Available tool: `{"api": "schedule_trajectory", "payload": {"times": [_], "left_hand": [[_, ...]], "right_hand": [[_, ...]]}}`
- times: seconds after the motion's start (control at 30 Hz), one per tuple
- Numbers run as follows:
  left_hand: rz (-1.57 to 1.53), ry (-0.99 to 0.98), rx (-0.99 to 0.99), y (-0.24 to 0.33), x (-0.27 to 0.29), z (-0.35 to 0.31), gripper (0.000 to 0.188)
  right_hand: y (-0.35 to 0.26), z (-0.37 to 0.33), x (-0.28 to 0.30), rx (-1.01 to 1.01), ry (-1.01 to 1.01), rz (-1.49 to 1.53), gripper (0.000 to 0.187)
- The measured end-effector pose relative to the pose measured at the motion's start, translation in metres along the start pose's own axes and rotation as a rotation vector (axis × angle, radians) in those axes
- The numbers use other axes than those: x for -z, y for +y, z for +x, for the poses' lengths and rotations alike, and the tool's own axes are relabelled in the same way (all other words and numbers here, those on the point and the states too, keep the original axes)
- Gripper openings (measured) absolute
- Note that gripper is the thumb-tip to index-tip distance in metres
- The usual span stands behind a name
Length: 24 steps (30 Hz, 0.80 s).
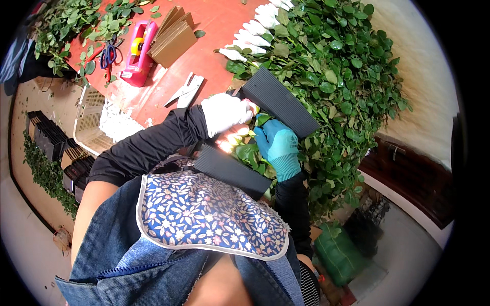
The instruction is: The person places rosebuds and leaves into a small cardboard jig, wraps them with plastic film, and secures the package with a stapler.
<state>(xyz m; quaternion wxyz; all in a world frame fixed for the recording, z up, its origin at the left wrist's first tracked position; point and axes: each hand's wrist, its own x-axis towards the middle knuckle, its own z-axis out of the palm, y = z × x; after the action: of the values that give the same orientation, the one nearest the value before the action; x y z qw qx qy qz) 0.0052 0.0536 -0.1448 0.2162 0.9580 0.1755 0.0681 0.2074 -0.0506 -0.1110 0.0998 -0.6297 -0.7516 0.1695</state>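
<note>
A: Dark grey corrugated cardboard sheet (278,102), curved like a sleeve, sits at centre frame, wrapped around a bundle of leafy green stems (250,153). Its near edge lies just above the flowered apron (209,214).

B: Hands?

A: Left hand (224,113), in a white glove, fingers curled closed over the top of the bundle at the sheet's inner edge. Right hand (278,144), in a teal knit glove, fingers closed on the stems from the other side, touching the sheet. Whether the pale flower heads (232,138) between the hands are gripped or only covered, cannot tell.

B: Surroundings?

A: Red worktop (214,30) behind. On it: large heap of green foliage (337,66) to the right, row of white-wrapped buds (252,30) along its edge, stack of brown cardboard sheets (173,38), pink tape dispenser (138,53), blue-handled scissors (108,53). White plastic crate (94,120) stands beside the worktop, left.
</note>
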Motion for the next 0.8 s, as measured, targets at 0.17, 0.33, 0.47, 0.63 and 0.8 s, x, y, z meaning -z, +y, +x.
{"api": "schedule_trajectory", "payload": {"times": [0.17,0.33,0.47,0.63,0.8], "left_hand": [[-0.059,-0.016,0.035,-0.003,-0.001,0.006,0.018],[-0.172,0.005,0.022,-0.007,0.003,0.011,0.018],[-0.221,0.055,0.047,-0.003,0.01,0.012,0.019],[-0.161,0.013,-0.002,-0.013,-0.011,0.008,0.018],[-0.188,-0.012,-0.058,-0.01,-0.003,0.008,0.017]], "right_hand": [[-0.012,-0.004,0.01,-0.022,0.029,-0.019,0.025],[-0.023,-0.01,0.001,-0.087,-0.176,-0.094,0.023],[-0.018,-0.008,-0.012,0.023,-0.096,0.001,0.02],[-0.019,-0.009,-0.026,-0.107,-0.115,0.023,0.021],[-0.019,-0.013,-0.029,-0.097,-0.076,0.017,0.021]]}}
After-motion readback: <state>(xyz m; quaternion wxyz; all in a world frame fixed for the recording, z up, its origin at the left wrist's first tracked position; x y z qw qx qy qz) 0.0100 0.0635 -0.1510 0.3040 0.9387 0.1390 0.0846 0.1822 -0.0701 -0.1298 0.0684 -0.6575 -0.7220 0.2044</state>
